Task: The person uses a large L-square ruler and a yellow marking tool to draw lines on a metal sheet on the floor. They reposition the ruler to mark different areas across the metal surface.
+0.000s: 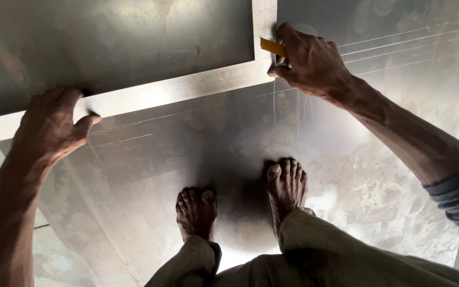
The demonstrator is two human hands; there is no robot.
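A large steel L-shaped square (187,87) lies flat on a grey metal sheet (197,143). My left hand (51,125) presses down on the square's long arm near its left end, fingers spread over it. My right hand (309,61) sits at the square's inner corner, gripping a short yellow marking tool (272,47) whose tip rests against the edge of the upright arm. Thin scribed lines run across the sheet beside and below the square.
My two bare feet (240,204) stand on the sheet just below the square, with khaki trouser legs (314,255) at the bottom. The sheet's left edge (99,212) runs diagonally, with a worn concrete floor (54,255) beyond it.
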